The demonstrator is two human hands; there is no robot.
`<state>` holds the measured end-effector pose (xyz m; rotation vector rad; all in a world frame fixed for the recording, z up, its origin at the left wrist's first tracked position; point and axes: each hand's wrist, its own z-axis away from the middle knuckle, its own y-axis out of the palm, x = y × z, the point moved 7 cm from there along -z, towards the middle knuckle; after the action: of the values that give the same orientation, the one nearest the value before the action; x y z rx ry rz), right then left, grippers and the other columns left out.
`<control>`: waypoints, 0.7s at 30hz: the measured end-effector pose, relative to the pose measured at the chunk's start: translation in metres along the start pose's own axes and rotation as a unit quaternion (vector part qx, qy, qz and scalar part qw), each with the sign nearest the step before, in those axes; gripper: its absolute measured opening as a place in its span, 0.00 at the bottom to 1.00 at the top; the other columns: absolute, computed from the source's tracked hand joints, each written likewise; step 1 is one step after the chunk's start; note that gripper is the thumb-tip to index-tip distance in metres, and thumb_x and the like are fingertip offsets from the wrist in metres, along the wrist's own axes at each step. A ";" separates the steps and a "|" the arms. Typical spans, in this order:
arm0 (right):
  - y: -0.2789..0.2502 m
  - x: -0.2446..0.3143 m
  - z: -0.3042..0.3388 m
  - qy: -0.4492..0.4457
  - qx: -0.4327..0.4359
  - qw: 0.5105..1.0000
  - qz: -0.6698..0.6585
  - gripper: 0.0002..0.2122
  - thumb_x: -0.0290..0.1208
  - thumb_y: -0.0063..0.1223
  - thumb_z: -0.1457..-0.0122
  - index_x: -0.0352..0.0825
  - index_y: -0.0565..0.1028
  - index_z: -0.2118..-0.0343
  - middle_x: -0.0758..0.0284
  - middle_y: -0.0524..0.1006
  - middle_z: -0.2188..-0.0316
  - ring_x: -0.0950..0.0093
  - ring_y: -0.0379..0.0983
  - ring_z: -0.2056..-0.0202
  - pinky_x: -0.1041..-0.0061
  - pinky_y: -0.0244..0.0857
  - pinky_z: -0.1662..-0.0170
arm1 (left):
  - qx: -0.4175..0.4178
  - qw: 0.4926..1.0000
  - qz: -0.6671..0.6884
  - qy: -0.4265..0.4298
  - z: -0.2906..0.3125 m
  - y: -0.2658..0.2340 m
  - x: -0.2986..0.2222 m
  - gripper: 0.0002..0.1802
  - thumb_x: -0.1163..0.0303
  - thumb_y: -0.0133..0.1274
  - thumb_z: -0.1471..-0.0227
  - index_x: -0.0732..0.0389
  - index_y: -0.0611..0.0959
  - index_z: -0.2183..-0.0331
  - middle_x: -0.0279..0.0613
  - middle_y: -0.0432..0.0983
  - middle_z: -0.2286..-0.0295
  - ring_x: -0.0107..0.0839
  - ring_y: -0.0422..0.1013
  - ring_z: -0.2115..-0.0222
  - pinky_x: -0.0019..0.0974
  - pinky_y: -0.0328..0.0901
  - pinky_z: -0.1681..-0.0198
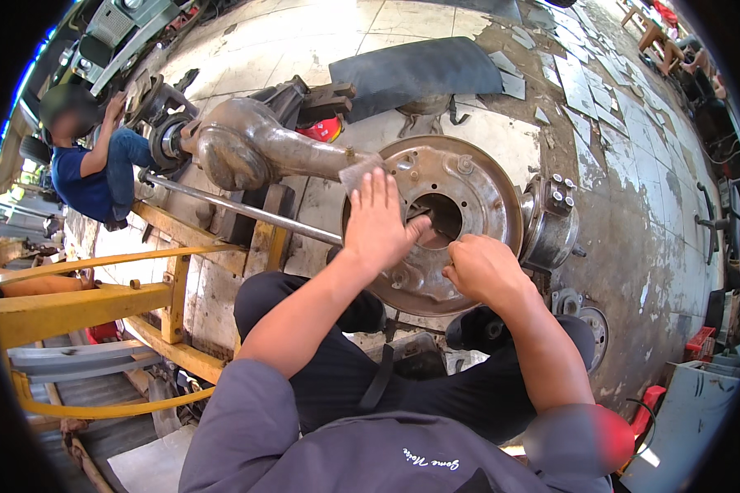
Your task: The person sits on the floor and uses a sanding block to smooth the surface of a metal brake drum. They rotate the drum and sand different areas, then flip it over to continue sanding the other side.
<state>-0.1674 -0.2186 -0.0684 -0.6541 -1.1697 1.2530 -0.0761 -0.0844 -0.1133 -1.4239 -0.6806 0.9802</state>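
Grey shirt (337, 456) lies below the round plate (489, 185). My right hand (487, 269) curls low right of the plate's centre; I cannot tell whether it grips anything. My left hand (376, 222), fingers extended, covers a grey pad (351, 176) at the plate's upper-left edge. Likely step: rubbing; next, guide the pad inward.

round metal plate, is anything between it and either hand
Yes, at the left hand: a flat greyish-brown pad sits under the fingers, at the upper-left rim of the round metal plate. At the right hand, beside the central hole, nothing visible stands in between.
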 end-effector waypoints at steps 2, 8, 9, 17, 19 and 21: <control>-0.004 0.001 0.001 0.005 0.003 1.000 0.003 0.12 0.36 0.63 0.45 0.30 0.83 0.70 0.53 0.82 0.68 0.55 0.81 0.63 0.60 0.74 0.58 | 0.040 0.999 -0.002 0.037 0.014 -0.001 -0.014 0.57 0.29 0.35 0.41 0.75 0.54 0.34 0.64 0.44 0.33 0.56 0.41 0.31 0.54 0.41 0.30; -0.003 0.003 0.000 0.009 0.021 1.000 0.006 0.12 0.36 0.63 0.45 0.30 0.83 0.70 0.53 0.82 0.66 0.54 0.80 0.60 0.60 0.73 0.56 | 0.004 1.000 0.009 -0.009 -0.008 0.001 0.007 0.55 0.30 0.35 0.40 0.72 0.53 0.34 0.63 0.43 0.32 0.53 0.40 0.30 0.55 0.40 0.30; -0.001 0.003 -0.001 0.011 0.032 0.999 0.004 0.12 0.36 0.63 0.45 0.30 0.83 0.69 0.53 0.82 0.66 0.54 0.80 0.60 0.59 0.73 0.56 | 0.017 1.000 -0.007 0.008 0.003 -0.002 -0.005 0.55 0.31 0.35 0.39 0.73 0.53 0.34 0.62 0.44 0.32 0.53 0.40 0.30 0.55 0.40 0.29; -0.004 0.005 0.001 -0.011 0.001 1.000 0.007 0.12 0.36 0.62 0.45 0.29 0.80 0.71 0.52 0.80 0.67 0.52 0.77 0.61 0.56 0.70 0.56 | 0.011 1.000 0.016 0.023 -0.009 -0.004 -0.003 0.51 0.34 0.35 0.37 0.71 0.54 0.33 0.62 0.44 0.32 0.53 0.40 0.30 0.52 0.40 0.29; -0.004 0.005 0.000 -0.008 0.003 1.000 0.007 0.12 0.36 0.62 0.45 0.29 0.80 0.71 0.52 0.80 0.67 0.52 0.77 0.61 0.56 0.70 0.56 | 0.011 0.999 0.012 0.051 -0.008 -0.003 -0.008 0.49 0.37 0.37 0.37 0.72 0.55 0.34 0.63 0.45 0.33 0.52 0.42 0.30 0.51 0.40 0.29; -0.001 0.006 0.005 -0.005 0.005 1.000 0.004 0.12 0.36 0.62 0.45 0.29 0.80 0.71 0.52 0.80 0.67 0.52 0.77 0.61 0.56 0.70 0.56 | -0.008 0.998 0.041 0.046 -0.016 -0.003 0.002 0.49 0.38 0.38 0.37 0.71 0.55 0.34 0.63 0.46 0.33 0.52 0.43 0.31 0.50 0.41 0.29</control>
<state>-0.1720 -0.2137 -0.0641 -0.6470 -1.1693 1.2698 -0.0609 -0.0901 -0.1121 -1.5116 -0.5665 0.9690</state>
